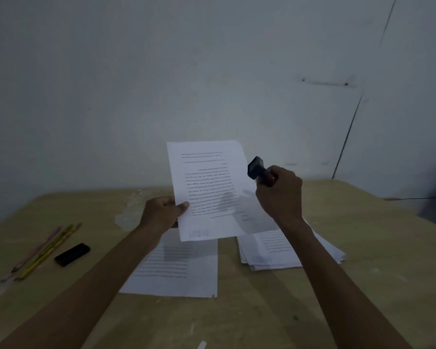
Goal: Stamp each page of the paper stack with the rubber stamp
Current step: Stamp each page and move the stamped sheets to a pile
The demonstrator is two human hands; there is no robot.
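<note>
My left hand (165, 210) pinches a printed sheet (209, 182) by its left edge and holds it upright above the table. A faint blue stamp mark shows near the sheet's lower left corner. My right hand (280, 195) grips the dark rubber stamp (258, 170), lifted in the air just right of the held sheet, its block end pointing up and left. Below the held sheet, a single printed page (179, 270) lies flat on the table. To its right sits a fanned paper stack (282, 250), partly hidden by my right forearm.
The tan wooden table (237, 318) meets a grey wall at its far edge. At the left lie several pencils and pens (45, 250) and a small black oblong object (72, 254). A dark shape sits at the far right edge.
</note>
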